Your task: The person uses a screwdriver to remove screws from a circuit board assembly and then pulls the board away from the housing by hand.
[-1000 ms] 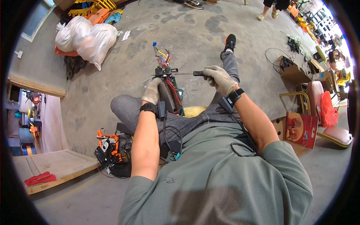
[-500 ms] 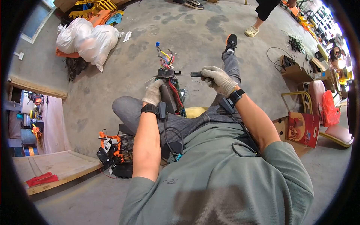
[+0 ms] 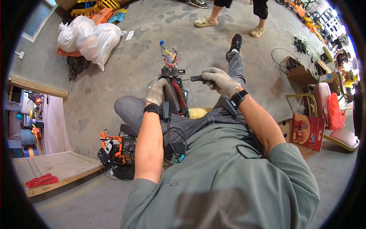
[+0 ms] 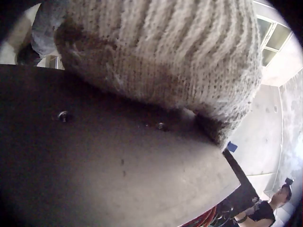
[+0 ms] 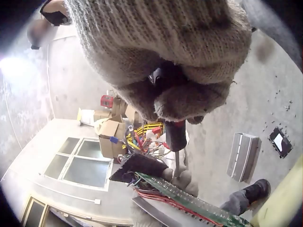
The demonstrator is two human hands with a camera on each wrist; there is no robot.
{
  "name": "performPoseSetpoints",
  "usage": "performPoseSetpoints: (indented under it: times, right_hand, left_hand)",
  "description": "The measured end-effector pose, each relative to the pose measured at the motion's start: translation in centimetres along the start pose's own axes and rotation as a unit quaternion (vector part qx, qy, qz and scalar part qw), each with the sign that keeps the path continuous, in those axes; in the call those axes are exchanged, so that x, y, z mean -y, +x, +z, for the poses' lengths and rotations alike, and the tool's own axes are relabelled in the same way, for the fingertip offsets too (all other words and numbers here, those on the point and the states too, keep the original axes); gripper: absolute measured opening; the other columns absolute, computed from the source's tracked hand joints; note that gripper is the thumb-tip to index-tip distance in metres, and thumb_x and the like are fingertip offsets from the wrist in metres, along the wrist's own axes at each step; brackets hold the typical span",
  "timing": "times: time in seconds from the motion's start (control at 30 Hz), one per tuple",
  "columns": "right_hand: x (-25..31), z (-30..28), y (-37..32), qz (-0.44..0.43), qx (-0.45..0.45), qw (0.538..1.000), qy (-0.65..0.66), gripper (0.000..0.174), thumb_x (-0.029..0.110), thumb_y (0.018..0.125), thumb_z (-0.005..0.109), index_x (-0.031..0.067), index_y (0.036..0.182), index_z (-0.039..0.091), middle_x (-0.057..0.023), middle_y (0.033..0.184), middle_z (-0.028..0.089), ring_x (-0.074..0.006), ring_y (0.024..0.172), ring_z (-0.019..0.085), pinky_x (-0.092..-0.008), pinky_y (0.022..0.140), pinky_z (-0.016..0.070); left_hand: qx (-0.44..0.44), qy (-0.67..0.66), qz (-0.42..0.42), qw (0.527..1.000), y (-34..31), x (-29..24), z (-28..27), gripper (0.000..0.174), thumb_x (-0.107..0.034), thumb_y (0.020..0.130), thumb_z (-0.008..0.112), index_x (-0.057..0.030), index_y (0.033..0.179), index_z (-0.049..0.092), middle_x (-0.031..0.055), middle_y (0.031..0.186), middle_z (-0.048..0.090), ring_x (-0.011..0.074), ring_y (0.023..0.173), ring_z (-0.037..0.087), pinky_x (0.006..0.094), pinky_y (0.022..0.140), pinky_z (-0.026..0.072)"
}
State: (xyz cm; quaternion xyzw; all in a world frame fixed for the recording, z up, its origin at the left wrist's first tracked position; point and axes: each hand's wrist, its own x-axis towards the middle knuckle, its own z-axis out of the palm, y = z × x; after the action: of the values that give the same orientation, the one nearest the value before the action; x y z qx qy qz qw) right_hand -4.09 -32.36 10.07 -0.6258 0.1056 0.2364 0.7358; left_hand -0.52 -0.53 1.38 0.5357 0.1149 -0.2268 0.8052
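Note:
My gloved left hand [image 3: 155,92] grips a grey metal-cased circuit unit [image 3: 172,98] held upright between my legs. In the left wrist view, the flat metal side with small screws [image 4: 161,126] lies under the glove. Coloured wires [image 3: 169,58] and a blue connector [image 3: 161,42] stick out of its far end, above a black end plate [image 3: 169,71]. My gloved right hand [image 3: 220,81] holds a screwdriver [image 3: 196,78] by its dark handle, the thin shaft pointing left at that end. The right wrist view shows the green circuit board [image 5: 189,201] and red wires beside the shaft.
Stuffed white bags [image 3: 89,42] lie at the far left. An orange and black machine [image 3: 116,152] sits by my left knee, near a low wooden platform [image 3: 57,170]. A red printed carton [image 3: 308,131] and a chair stand right. Another person's feet [image 3: 206,23] are ahead.
My right hand and the screwdriver have shifted slightly left and toward me. The left hand keeps its grip on the circuit unit. Another person has walked leftward across the top of the view.

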Motion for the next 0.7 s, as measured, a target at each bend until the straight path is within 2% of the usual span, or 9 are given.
performPoseSetpoints:
  times: [0.13, 0.2, 0.33, 0.4, 0.53, 0.6, 0.7]
  right_hand:
    - [-0.3, -0.2, 0.3, -0.006, 0.001, 1.0, -0.014, 0.045, 0.018, 0.101, 0.073, -0.0049, 0.139, 0.064, -0.0052, 0.092, 0.069, -0.0078, 0.068, 0.06, -0.0228, 0.059, 0.0496]
    - [-0.2, -0.2, 0.1, -0.007, 0.003, 1.0, -0.013, 0.045, 0.018, 0.101, 0.073, -0.0049, 0.139, 0.064, -0.0054, 0.092, 0.07, -0.008, 0.069, 0.06, -0.0229, 0.06, 0.0499]
    - [-0.4, -0.3, 0.0, -0.017, -0.01, 1.0, -0.011, 0.046, 0.018, 0.101, 0.074, -0.0046, 0.139, 0.064, -0.0058, 0.093, 0.07, -0.0087, 0.071, 0.061, -0.0234, 0.062, 0.0508]
    - [-0.6, -0.5, 0.1, -0.015, -0.012, 1.0, -0.012, 0.046, 0.018, 0.1, 0.074, -0.0045, 0.14, 0.063, -0.0058, 0.093, 0.07, -0.0089, 0.071, 0.061, -0.0234, 0.062, 0.0509]
    - [-1.0, -0.7, 0.3, -0.009, -0.014, 1.0, 0.005, 0.048, 0.018, 0.1, 0.075, -0.0041, 0.141, 0.062, -0.0056, 0.094, 0.07, -0.0092, 0.07, 0.061, -0.0235, 0.062, 0.0508]
    - [-0.9, -0.7, 0.2, -0.011, -0.017, 1.0, 0.003, 0.048, 0.018, 0.1, 0.075, -0.0041, 0.141, 0.062, -0.0057, 0.093, 0.07, -0.0092, 0.069, 0.061, -0.0237, 0.061, 0.0506]
    - [-1.0, -0.8, 0.2, -0.008, -0.015, 1.0, 0.01, 0.047, 0.018, 0.101, 0.074, -0.0042, 0.14, 0.062, -0.0057, 0.092, 0.069, -0.0091, 0.068, 0.061, -0.0239, 0.06, 0.0502]
  left_hand:
    - [0.015, -0.007, 0.001, 1.0, 0.0, 0.0, 0.1, 0.035, -0.017, 0.1, 0.058, -0.0051, 0.131, 0.066, 0.0171, 0.117, 0.075, 0.0335, 0.099, 0.077, 0.0493, 0.09, 0.0644]
    - [0.006, 0.013, 0.024, 1.0, 0.2, 0.1, 0.0, 0.035, -0.02, 0.099, 0.06, -0.0048, 0.13, 0.067, 0.0159, 0.114, 0.076, 0.0324, 0.096, 0.077, 0.0485, 0.086, 0.0643]
    - [-0.035, 0.012, 0.015, 0.999, 0.6, 0.4, -0.1, 0.034, -0.021, 0.098, 0.063, -0.0053, 0.128, 0.069, 0.0144, 0.112, 0.076, 0.0308, 0.093, 0.076, 0.0466, 0.083, 0.064]
    - [-0.052, 0.005, 0.006, 0.999, 0.1, 0.2, 0.3, 0.023, -0.021, 0.096, 0.064, -0.0065, 0.112, 0.071, 0.0094, 0.098, 0.076, 0.021, 0.077, 0.074, 0.0356, 0.068, 0.0606]
    - [-0.073, -0.037, -0.014, 0.997, -0.9, -0.4, 1.6, 0.02, -0.023, 0.097, 0.068, -0.0069, 0.107, 0.073, 0.0093, 0.097, 0.076, 0.0202, 0.076, 0.073, 0.0355, 0.067, 0.0604]
    - [-0.084, -0.03, 0.015, 0.996, -1.4, -0.8, 2.2, 0.021, -0.025, 0.097, 0.07, -0.0062, 0.105, 0.075, 0.009, 0.096, 0.077, 0.0195, 0.076, 0.073, 0.0351, 0.069, 0.0607]
    - [-0.082, -0.01, 0.017, 0.996, -0.2, -0.2, 1.2, 0.024, -0.025, 0.096, 0.071, -0.0052, 0.11, 0.075, 0.0086, 0.097, 0.076, 0.0195, 0.079, 0.072, 0.0352, 0.073, 0.0609]
